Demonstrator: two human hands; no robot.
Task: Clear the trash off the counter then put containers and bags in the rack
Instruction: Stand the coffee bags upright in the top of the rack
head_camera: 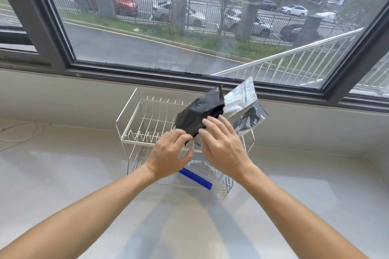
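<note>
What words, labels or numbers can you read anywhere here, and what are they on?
None can be read.
Black bag: faint marks near its top, too blurred.
Silver zip bag: no print legible.
Clear bag with blue strip: no text shows.
Cars outside: plates too small.

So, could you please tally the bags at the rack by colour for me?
Black bag, upper tier, both the left hand and right hand on it: 1
Silver zip bag, upper tier: 1
Clear bag with blue strip, lower tier of the wire rack: 1
Total: 3 bags
</note>
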